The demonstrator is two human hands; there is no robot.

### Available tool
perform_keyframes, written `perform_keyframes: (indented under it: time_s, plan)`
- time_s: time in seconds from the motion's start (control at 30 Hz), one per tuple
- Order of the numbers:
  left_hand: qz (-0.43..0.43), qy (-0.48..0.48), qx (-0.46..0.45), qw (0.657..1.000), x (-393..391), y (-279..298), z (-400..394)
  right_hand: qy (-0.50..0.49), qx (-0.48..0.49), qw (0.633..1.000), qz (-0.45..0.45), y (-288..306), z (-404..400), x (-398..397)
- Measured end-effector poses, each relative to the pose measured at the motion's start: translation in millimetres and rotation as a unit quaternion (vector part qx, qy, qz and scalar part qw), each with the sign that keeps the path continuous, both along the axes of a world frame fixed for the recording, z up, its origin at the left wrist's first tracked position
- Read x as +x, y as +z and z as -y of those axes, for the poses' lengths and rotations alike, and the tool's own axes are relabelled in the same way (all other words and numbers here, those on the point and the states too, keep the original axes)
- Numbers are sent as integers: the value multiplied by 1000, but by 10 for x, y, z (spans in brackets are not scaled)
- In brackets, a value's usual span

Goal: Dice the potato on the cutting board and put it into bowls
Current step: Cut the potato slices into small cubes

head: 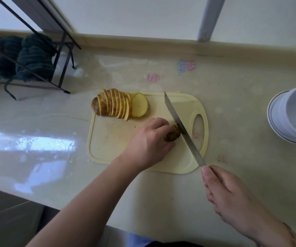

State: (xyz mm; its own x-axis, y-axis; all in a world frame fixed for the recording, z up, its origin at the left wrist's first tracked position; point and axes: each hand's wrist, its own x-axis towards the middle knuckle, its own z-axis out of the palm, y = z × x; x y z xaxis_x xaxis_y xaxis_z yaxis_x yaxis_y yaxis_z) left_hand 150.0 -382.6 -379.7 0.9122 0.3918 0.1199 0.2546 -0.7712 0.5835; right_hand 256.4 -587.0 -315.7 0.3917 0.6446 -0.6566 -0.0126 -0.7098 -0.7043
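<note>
Steel knife [183, 127] in right hand [232, 196], left hand [149, 139] curled over potato piece [173, 135]

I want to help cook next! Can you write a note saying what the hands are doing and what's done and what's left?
Left hand holds the small potato piece down on the cutting board.
Right hand grips the knife, its blade against that piece.
A row of potato slices lies at the board's far left corner.
Stacked white bowls stand to the right, off the board; no potato is visible in them.
Done: most slicing.
Left: finish this piece, dice everything, fill the bowls.
</note>
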Motion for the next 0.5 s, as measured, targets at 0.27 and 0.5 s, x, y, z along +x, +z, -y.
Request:
perform_keyframes:
  time_s: [0.27,0.5]
  plan:
    - [63,-33,51,996,3,-158,24,22,5,999,44,125,74,-1]
    - [82,-41,74,993,17,-199,27,28,-8,998,57,181,68,-90]
